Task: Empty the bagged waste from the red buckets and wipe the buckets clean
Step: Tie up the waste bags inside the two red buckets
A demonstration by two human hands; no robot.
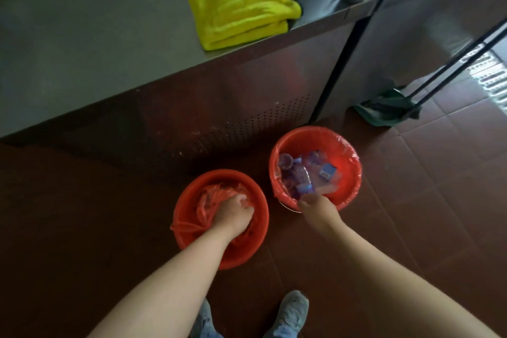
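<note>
At seven o'clock in the view the left red bucket (259, 230) stands on the tiled floor (411, 214). Its bag (208, 200) is already off the rim and bunched inside, and the left hand (233, 210) reaches down with fingers curled tight round the gathered plastic. At twelve o'clock a folded yellow cloth (241, 8) lies on the steel counter (82, 36); wiping looks not yet begun. At four o'clock the right red bucket (347, 195) has its liner (348, 145) still over the rim, with waste (299, 173) inside. The right hand (318, 207) is at that bucket's six o'clock rim, fingers bent toward the liner's edge; blur hides whether they grip it. Neither bag is out yet.
</note>
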